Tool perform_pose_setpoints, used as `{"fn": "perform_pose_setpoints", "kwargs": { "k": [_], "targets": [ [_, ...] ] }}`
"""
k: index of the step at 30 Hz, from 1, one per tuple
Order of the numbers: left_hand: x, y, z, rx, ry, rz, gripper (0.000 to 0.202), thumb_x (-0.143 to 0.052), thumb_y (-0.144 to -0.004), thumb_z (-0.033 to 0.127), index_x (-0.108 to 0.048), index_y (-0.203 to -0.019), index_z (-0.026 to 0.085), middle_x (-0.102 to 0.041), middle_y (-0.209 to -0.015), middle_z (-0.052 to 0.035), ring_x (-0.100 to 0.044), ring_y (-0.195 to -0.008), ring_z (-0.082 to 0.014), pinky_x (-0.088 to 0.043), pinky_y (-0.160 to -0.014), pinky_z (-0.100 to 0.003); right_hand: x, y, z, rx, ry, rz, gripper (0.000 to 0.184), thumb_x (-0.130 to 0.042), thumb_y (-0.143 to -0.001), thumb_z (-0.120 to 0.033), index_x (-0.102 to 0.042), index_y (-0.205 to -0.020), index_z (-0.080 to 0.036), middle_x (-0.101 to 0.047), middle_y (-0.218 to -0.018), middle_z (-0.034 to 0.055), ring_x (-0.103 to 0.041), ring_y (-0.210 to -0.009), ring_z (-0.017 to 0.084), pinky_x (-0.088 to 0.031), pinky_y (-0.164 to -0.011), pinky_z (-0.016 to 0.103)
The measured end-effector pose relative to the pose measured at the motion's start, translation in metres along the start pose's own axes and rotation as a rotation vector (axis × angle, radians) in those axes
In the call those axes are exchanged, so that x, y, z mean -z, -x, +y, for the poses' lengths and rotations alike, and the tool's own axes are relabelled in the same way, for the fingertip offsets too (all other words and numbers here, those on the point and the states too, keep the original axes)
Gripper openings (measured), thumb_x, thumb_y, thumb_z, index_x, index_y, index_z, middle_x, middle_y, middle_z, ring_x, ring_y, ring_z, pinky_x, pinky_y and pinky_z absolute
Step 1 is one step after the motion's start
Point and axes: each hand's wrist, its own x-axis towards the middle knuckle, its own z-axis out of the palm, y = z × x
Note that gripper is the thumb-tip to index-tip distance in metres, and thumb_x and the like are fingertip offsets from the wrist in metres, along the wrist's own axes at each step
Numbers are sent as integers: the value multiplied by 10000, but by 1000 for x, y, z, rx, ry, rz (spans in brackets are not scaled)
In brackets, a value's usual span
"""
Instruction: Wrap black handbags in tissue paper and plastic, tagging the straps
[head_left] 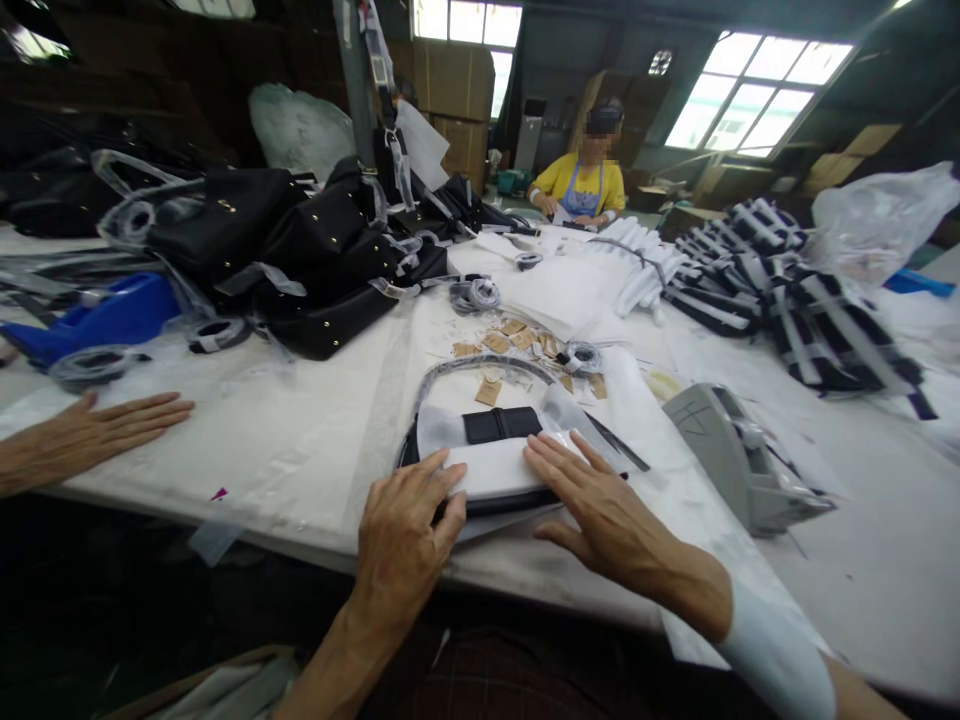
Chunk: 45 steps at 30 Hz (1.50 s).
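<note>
A black handbag (501, 424) partly wrapped in white foam sheet (491, 470) lies flat at the table's near edge, its wrapped handle arching away from me. My left hand (401, 535) rests on the bag's near left corner with fingers curled over the foam. My right hand (596, 500) lies flat on the foam at the bag's right side, fingers stretched out and together.
Another person's hand (105, 425) lies flat on the table (300, 440) at the left. Piled black handbags (300, 240), tape rolls (474, 294), brown tags (510, 340), a grey tape dispenser (739, 455), striped bags (795, 290) and a seated worker (585, 180) lie beyond.
</note>
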Motion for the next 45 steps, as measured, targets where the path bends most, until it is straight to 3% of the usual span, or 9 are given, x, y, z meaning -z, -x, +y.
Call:
{"fn": "perform_pose_setpoints", "kwargs": {
  "k": [5,9,12,17,26,30,33,39,45],
  "targets": [
    [-2,3,-7,18,-4,8,265,-510,-963,272,-563,-1215,209,-657,-1252,-80,-628,-1099,-238,-456,-882,-400,-28,-25,-50,4,-84,70,720,-683,-861,-314,-372,-1481,-121,-470,-1478,182,-404,-1395,311,-353,-1141,571],
    [2,13,-14,-59,-36,13,361,-522,-975,382,-520,-1265,167,-685,-1170,-107,-645,-1053,-244,-478,-900,-396,-54,-24,-57,-42,-73,141,609,-601,-904,-198,-387,-1469,-128,-509,-1451,164,-444,-1368,295,-336,-1142,581],
    [9,20,-17,-179,-56,-15,332,-529,-977,315,-528,-1280,181,-664,-1240,-107,-602,-1172,-246,-455,-991,-408,-61,-19,-57,-51,-54,168,563,-558,-927,-167,-400,-1468,-159,-526,-1441,142,-442,-1370,282,-311,-1156,568],
    [20,20,-17,-271,-93,-47,372,-545,-955,185,-526,-1327,184,-587,-1377,-104,-478,-1339,-269,-371,-1102,-465,-61,-19,-58,-60,-47,164,494,-519,-958,-168,-429,-1444,-171,-521,-1451,123,-430,-1375,270,-265,-1168,550],
    [-1,26,-34,-260,3,1,316,-509,-948,135,-603,-1232,235,-724,-1129,-30,-646,-1106,-177,-460,-1019,-378,-52,-22,-63,-69,-48,76,618,-679,-878,-320,-449,-1444,-221,-498,-1463,144,-424,-1368,331,-262,-1150,583],
    [5,32,-38,-293,-17,-147,433,-577,-935,280,-515,-1358,216,-659,-1266,-92,-572,-1233,-244,-405,-1097,-466,-57,-22,-62,-67,-7,117,510,-591,-918,-194,-487,-1415,-239,-528,-1439,123,-450,-1350,298,-257,-1156,553],
    [12,31,-39,-306,-41,-220,510,-609,-910,250,-466,-1398,205,-608,-1342,-108,-524,-1288,-258,-378,-1111,-471,-57,-22,-61,-60,-8,121,494,-562,-929,-189,-485,-1415,-231,-529,-1438,126,-444,-1354,292,-245,-1160,546],
    [10,24,-34,-243,-35,-157,415,-571,-923,164,-535,-1319,284,-668,-1226,-42,-629,-1091,-204,-442,-942,-386,-54,-24,-61,-51,-12,104,477,-503,-953,-154,-472,-1425,-212,-546,-1419,121,-450,-1342,288,-250,-1152,539],
    [-8,30,-29,-240,-89,22,256,-510,-951,122,-618,-1148,244,-714,-1013,-32,-648,-956,-179,-444,-778,-329,-61,-28,-58,-24,36,171,392,-440,-988,-136,-549,-1351,-233,-610,-1340,105,-497,-1291,264,-258,-1141,513]
  ]
}}
